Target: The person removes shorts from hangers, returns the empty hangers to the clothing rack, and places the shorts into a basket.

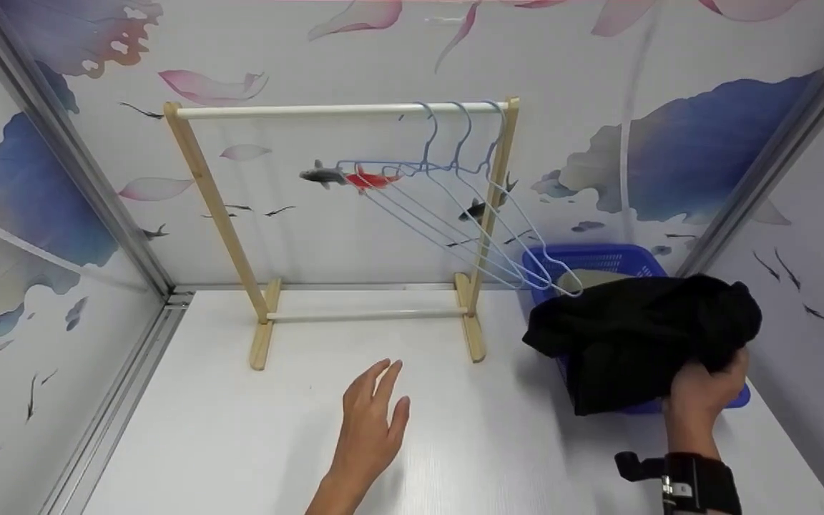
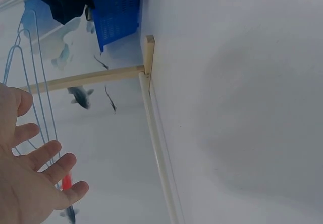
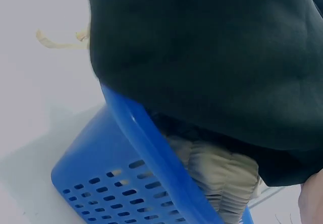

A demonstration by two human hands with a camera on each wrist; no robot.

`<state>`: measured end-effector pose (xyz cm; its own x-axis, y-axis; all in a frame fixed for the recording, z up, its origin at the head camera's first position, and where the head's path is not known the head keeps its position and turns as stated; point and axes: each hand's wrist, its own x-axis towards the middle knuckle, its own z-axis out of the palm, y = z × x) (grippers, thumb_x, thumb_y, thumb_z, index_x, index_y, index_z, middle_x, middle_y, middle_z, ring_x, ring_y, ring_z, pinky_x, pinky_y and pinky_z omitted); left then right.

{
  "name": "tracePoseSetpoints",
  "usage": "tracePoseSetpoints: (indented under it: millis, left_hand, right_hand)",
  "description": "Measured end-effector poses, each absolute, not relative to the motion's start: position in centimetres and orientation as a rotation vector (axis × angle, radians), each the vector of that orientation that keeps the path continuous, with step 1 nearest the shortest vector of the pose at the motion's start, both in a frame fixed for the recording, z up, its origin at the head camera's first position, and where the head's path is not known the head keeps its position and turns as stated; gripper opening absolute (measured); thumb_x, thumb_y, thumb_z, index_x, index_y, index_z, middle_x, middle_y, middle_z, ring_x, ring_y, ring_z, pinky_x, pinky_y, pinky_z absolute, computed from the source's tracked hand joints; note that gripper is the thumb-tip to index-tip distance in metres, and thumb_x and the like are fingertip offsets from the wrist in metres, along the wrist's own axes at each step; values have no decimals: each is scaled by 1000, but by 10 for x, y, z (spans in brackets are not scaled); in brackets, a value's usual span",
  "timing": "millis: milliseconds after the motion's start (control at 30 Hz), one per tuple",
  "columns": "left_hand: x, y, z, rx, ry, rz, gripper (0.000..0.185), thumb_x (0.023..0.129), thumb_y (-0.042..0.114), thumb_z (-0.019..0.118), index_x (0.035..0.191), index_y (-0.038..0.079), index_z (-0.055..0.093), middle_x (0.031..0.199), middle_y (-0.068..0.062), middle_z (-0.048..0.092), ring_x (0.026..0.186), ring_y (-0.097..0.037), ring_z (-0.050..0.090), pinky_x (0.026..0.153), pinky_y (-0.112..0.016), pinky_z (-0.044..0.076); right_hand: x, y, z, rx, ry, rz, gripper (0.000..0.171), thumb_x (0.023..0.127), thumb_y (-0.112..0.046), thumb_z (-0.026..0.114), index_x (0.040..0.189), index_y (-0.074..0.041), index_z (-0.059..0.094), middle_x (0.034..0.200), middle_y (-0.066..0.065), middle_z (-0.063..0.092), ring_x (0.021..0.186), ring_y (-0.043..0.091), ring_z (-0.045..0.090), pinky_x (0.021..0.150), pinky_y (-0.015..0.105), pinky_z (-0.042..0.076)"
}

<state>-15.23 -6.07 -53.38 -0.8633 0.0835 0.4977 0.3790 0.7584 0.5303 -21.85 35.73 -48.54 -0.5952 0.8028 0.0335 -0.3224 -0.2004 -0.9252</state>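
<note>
A bundled black garment [image 1: 626, 336] hangs from my right hand [image 1: 709, 386], which grips it above the blue basket [image 1: 598, 254]. In the right wrist view the dark cloth [image 3: 212, 57] covers much of the basket's opening, and only a bit of that hand shows at the edge. Beige, gathered cloth [image 3: 217, 173] lies inside the basket. My left hand [image 1: 369, 425] is held over the white table, fingers spread and relaxed, holding nothing. Seen from the left wrist, that hand [image 2: 35, 168] appears in front of the hangers, apart from them.
A wooden rack with a white rail [image 1: 333, 110] stands at the back of the table [image 1: 226, 429]. Several light-blue wire hangers [image 1: 455, 169] hang at its right end, their lower corners reaching over the basket. Patterned panels with metal frame posts [image 1: 90, 157] enclose the table.
</note>
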Motion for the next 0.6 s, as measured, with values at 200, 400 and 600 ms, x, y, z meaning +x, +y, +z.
tracePoseSetpoints:
  millis: [200, 400, 600]
  left_hand:
    - [-153, -62, -535, -354, -2490, -884, 45, 101, 19, 65, 143, 4, 58, 141, -17, 55, 133, -38, 51, 110, -61, 39]
    - [-153, -61, -535, -343, -2502, -883, 45, 101, 19, 65, 143, 3, 58, 142, -16, 55, 134, -38, 51, 111, -61, 38]
    - [-153, -61, -535, -336, -2507, -883, 45, 102, 20, 65, 144, 5, 58, 143, -15, 54, 134, -38, 50, 111, -61, 38]
  right_hand:
    - [-223, 360, -488, -627, -1315, 1808, 24, 101, -16, 66, 124, -19, 63, 117, -9, 64, 112, 6, 58, 94, 17, 44]
    - [-226, 364, -486, -593, -1195, 1827, 25, 100, -10, 67, 124, -15, 62, 121, -5, 63, 116, 9, 58, 95, 16, 45]
    - [-230, 366, -487, -513, -1160, 1756, 32, 101, 1, 62, 132, -6, 60, 128, 2, 61, 124, 15, 55, 101, 19, 44]
